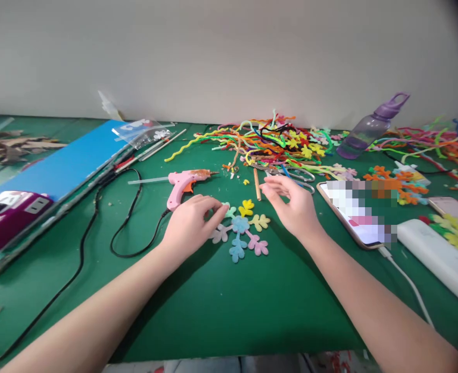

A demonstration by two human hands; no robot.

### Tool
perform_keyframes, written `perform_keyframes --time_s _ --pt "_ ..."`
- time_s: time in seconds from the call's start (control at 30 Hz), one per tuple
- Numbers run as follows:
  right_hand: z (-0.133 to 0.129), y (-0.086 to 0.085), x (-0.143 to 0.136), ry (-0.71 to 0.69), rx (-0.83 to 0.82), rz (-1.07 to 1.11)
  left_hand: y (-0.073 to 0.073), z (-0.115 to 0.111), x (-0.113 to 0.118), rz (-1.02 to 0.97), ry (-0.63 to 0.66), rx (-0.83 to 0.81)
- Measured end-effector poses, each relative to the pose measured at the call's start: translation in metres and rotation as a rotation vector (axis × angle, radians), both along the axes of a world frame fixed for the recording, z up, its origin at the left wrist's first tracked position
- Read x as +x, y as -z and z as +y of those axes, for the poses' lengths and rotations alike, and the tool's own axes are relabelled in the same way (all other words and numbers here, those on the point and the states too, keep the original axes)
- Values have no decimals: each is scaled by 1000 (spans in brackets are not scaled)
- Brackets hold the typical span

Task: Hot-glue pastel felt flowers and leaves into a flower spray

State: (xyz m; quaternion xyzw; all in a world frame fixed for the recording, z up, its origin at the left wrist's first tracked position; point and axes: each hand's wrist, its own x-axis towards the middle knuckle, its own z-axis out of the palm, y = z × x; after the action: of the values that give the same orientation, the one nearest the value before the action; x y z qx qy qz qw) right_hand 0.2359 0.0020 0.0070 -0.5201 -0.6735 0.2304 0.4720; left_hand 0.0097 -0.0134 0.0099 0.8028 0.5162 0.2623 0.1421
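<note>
Holding the thumb and forefinger of the left hand nearly together at the mint-green arm of the pastel flower, seemingly touching its edge, but not being able to tell whether pinching it. Curving the fingers of the right hand loosely, beyond and to the right of the flower, leaving a narrow gap between thumb and forefinger, gripping nothing visible. Pointing these tips toward a brown stick, just beyond the flower.

Seeing a pink glue gun lying beyond and to the left of the flower, close past the left hand, carrying a clear glue stick and trailing a black cord. Noticing scissors beyond the flower to the right, partly hidden behind the right hand, and a tangled heap of pipe cleaners farther beyond. Finding a phone and a white power bank to the right of the flower, and a purple water bottle well beyond on that side. Spotting a blue board well to the left of the flower.

Having the flower lying flat on the green table between the hands, showing its yellow arm between both sets of fingertips and its cream arm near the right ones.
</note>
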Motion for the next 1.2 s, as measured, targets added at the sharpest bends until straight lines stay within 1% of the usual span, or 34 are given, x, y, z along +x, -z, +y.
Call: perform_keyframes --time_s 0.07,0.1,0.17,0.23,0.3,0.37,0.4,0.43,0.53,0.6,0.67,0.9,1.03,1.1,1.2 --pt "-3 -1 1 -5 214 -180 1 0 0 103 0 115" --pt "-4 -3 1 -25 299 -254 1 0 0 137 15 147" --pt "-7 -10 0 -99 427 -373 2 -3 4 167 59 162" --pt "-9 -19 -2 -187 494 -473 1 -6 8 158 112 135" --pt "-10 -26 -4 -228 467 -547 1 -7 11 157 134 123" --pt "-11 -28 -6 -218 371 -562 3 -8 13 188 117 136" --pt "-11 -26 -6 -241 314 -584 4 -9 14 216 107 147" --pt "-11 -23 -6 -288 277 -623 6 -10 14 251 112 153" --pt "-11 -11 -2 -460 211 -792 13 -15 13 361 186 145" --pt "-12 -3 1 -528 177 -868 18 -19 12 419 217 127" --pt "-12 3 3 -562 155 -916 21 -22 12 458 222 112" --pt "-13 11 7 -548 154 -983 20 -22 14 518 241 49" --pt "-14 8 7 -543 199 -951 20 -23 13 499 234 46" --pt "-16 3 8 -481 257 -870 19 -23 10 467 226 54" --pt "-18 -7 11 -263 353 -676 13 -21 5 418 218 47"
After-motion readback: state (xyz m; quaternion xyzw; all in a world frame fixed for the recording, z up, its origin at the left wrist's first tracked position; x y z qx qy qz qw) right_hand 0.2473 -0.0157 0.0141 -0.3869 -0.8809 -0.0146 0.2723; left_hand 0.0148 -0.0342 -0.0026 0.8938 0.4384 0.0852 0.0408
